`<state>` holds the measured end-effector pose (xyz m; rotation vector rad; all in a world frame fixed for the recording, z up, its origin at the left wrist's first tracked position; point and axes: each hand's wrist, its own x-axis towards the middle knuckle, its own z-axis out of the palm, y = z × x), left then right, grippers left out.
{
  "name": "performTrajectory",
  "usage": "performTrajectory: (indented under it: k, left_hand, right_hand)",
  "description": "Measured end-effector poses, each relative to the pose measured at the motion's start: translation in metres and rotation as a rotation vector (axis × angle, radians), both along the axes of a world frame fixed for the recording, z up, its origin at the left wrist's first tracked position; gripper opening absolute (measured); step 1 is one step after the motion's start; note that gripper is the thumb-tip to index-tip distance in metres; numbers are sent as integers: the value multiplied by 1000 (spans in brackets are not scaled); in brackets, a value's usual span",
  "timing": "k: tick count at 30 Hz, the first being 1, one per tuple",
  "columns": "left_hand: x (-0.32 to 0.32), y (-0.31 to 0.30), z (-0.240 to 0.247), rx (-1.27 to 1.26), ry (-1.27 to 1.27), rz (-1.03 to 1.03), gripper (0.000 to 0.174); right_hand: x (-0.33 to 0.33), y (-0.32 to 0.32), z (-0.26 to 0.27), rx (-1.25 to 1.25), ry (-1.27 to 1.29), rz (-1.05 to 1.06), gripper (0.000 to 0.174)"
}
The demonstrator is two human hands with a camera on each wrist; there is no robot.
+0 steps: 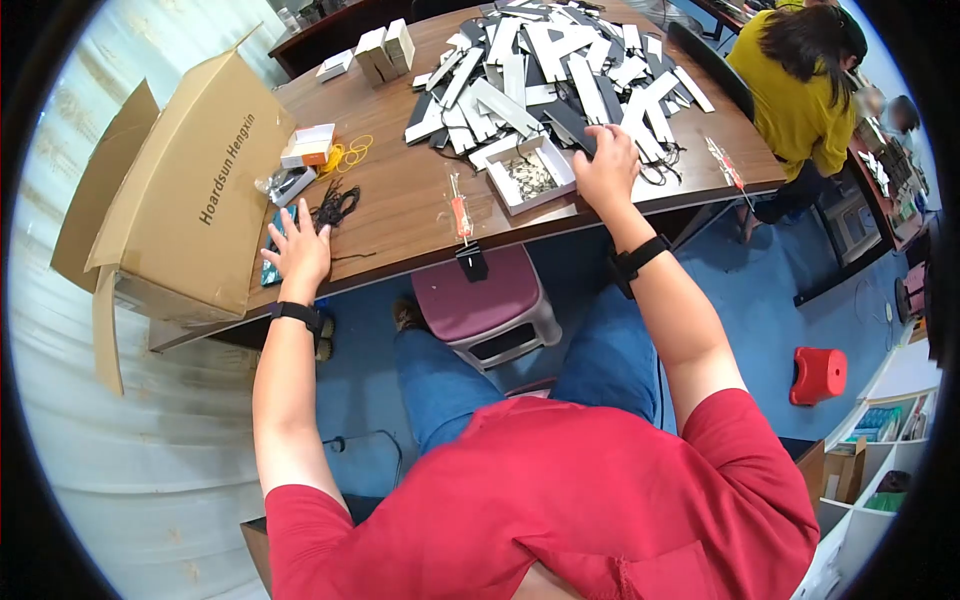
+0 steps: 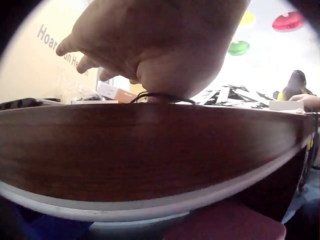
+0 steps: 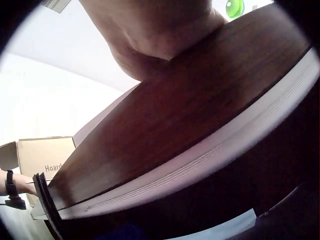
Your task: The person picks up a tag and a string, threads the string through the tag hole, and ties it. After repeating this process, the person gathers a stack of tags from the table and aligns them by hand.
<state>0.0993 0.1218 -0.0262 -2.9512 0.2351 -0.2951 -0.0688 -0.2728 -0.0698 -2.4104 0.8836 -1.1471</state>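
My left hand (image 1: 302, 255) is spread with straight fingers over the table's left front edge. A bundle of black cables (image 1: 336, 205) lies right beside its fingers, and a teal item (image 1: 270, 268) shows partly beneath it. At the heap's near edge, my right hand (image 1: 610, 178) has thumb and fingers around the end of a flat black strip (image 1: 570, 126). Its fingertips are hidden in both wrist views. Left of that hand stands a white open box (image 1: 545, 160) with small pale pieces inside. Behind it spreads a large heap of white and black strips (image 1: 515, 80).
A big cardboard box (image 1: 215, 190) stands at the left. Near it are a small white-orange box (image 1: 308, 147) and yellow cord (image 1: 350, 153). Red-handled tools (image 1: 461, 215) lie along the front edge, above a pink stool (image 1: 480, 295). A person in yellow (image 1: 795, 85) sits at the right.
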Motion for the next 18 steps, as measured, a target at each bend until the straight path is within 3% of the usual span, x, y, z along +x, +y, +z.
performTrajectory:
  k: [3,5,7,8,10,11,14,18]
  left_hand:
    - [-4,-3,2,-202,-36,-4,68]
    - [-18,-10,0,-327,-97,-68,69]
    - [-42,-21,-6,-290,-159,-217,69]
    - [-54,-29,-12,-265,-172,-298,69]
    - [-94,-55,-19,-241,-149,-540,68]
    - [-105,-63,-20,-257,-109,-583,67]
    - [-121,-70,-27,-319,-29,-688,64]
    - [-125,-63,-31,-383,-2,-712,62]
  right_hand:
    - [-12,-7,-5,-111,-296,250,39]
    - [-24,0,-3,-100,-323,361,44]
    - [-36,10,1,-169,-299,480,54]
    - [-39,19,8,-192,-273,511,43]
    - [-41,17,-3,-242,95,580,25]
    - [-38,17,-1,-182,39,603,13]
    - [-41,24,9,1,6,542,14]
    - [-34,27,37,-97,8,565,15]
